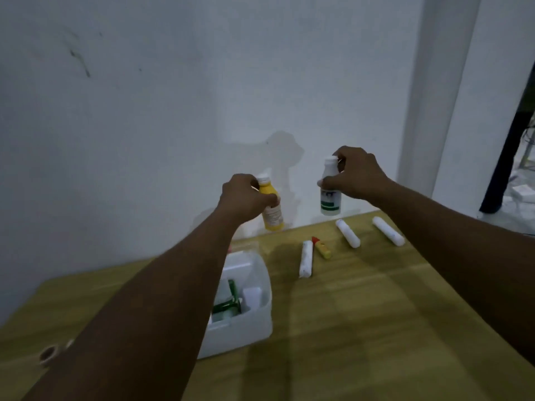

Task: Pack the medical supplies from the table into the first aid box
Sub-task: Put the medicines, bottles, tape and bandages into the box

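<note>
My left hand grips a yellow bottle with a white cap, held in the air above the table's far edge. My right hand holds a white bottle with a green label by its neck, also lifted. Below my left forearm stands the open white first aid box, with green and white packets inside. On the wooden table lie three white gauze rolls and a small yellow tube with a red cap.
A roll of tape lies near the table's left front. A white wall rises right behind the table. A dark post and clutter stand beyond the table's right end.
</note>
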Demonstrator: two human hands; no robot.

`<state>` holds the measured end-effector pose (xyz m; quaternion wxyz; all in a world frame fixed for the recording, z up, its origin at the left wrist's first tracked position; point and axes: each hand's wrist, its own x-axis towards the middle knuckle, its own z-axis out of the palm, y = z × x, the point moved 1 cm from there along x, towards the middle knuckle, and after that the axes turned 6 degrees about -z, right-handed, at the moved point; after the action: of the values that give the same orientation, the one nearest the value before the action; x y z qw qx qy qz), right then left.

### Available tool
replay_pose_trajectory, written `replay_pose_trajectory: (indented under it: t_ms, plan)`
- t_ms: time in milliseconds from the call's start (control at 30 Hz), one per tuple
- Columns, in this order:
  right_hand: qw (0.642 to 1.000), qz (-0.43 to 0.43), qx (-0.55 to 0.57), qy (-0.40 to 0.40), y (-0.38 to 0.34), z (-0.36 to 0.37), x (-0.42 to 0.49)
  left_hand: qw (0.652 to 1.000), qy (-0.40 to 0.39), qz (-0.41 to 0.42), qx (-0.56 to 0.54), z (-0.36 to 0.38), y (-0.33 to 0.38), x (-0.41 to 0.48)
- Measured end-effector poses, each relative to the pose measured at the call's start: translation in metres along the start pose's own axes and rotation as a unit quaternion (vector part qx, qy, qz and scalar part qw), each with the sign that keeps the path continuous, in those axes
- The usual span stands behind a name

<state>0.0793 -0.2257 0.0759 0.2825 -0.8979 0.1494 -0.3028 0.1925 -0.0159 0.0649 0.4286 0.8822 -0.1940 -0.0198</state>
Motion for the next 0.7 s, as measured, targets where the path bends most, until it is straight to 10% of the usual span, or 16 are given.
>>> replay_pose_trajectory:
  t_ms: [200,700]
  plan:
    - [0.985,-0.046,0.144,-0.081,-0.097,0.030,-0.045,0.999,-0.033,0.000,-0.042,-0.078,-0.027,-0.061]
    - [0.956,-0.152,-0.100,-0.232,-0.088,0.146,-0.086,0.986,-0.157,0.018,0.051,-0.078,-0.081,-0.080]
